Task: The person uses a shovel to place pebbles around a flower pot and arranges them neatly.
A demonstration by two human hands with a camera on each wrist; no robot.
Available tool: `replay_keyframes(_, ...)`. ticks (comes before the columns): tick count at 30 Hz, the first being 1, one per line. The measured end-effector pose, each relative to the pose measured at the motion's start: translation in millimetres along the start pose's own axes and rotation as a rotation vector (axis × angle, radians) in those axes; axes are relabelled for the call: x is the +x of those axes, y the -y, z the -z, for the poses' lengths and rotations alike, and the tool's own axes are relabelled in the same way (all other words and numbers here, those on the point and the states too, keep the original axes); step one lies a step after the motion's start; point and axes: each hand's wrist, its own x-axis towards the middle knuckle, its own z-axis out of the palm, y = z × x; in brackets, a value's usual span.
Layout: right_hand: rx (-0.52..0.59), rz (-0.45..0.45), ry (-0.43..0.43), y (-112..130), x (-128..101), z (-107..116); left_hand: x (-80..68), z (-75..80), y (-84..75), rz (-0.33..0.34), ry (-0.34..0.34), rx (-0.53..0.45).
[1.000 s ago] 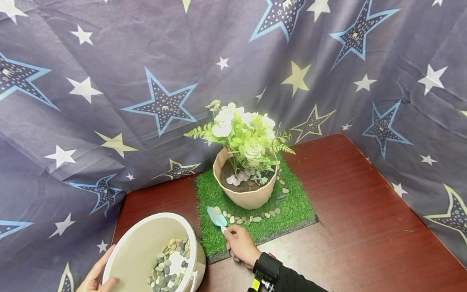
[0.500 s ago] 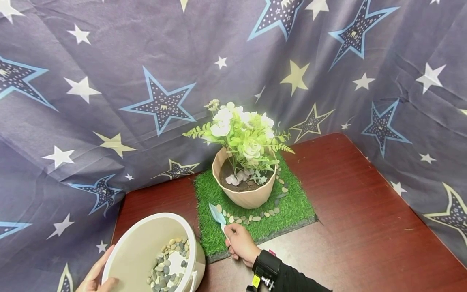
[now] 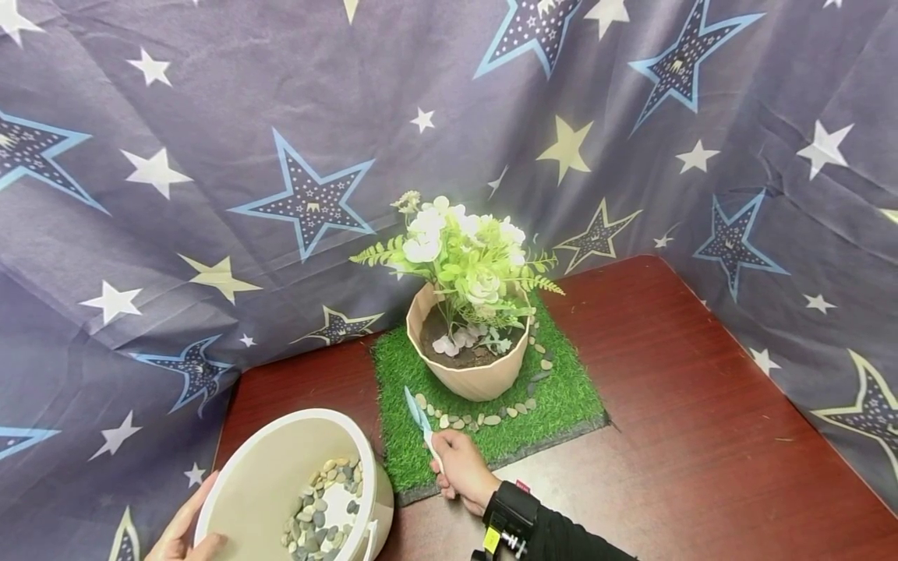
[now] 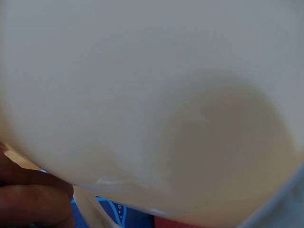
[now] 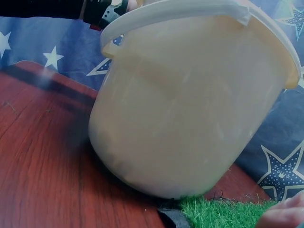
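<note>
My right hand (image 3: 464, 469) grips the white handle of a small light-blue trowel (image 3: 417, 411). Its blade stands edge-on over the artificial grass mat (image 3: 575, 397), beside the left end of a curved row of pebbles (image 3: 493, 420). With the thumb over the rim, my left hand (image 3: 184, 526) holds a cream bucket (image 3: 259, 467). The bucket leans, and grey and tan pebbles (image 3: 309, 520) lie inside it. Its outer wall fills most of the left wrist view, with fingers (image 4: 33, 204) at the lower left. In the right wrist view the tilted bucket (image 5: 185, 104) rests by the mat's edge.
A beige flowerpot (image 3: 477, 382) with white flowers (image 3: 466, 241) and green leaves stands on the mat, inside the pebble curve. The reddish-brown tabletop (image 3: 694, 405) extends to the right. Behind hangs a star-patterned cloth (image 3: 435, 70).
The trowel blade has turned from facing up to edge-on, and a pebble that lay at the blade now sits on the grass at the row's left end. The left hand and bucket stay put.
</note>
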Motion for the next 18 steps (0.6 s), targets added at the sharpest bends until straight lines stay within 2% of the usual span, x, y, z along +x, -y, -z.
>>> replay_keyframes(8,0.042,-0.016,-0.001,3.1,-2.6,-3.6,-0.1,2.7,1.0,0.031,0.025,-0.016)
replay_keyframes(13,0.044,-0.023,0.017,5.0,-4.4,-4.2,-1.4,6.9,1.0,0.076,0.059,-0.091)
replay_keyframes(18,0.04,-0.027,0.02,2.6,-3.4,-3.2,-2.1,7.3,-0.1,0.099,0.056,-0.107)
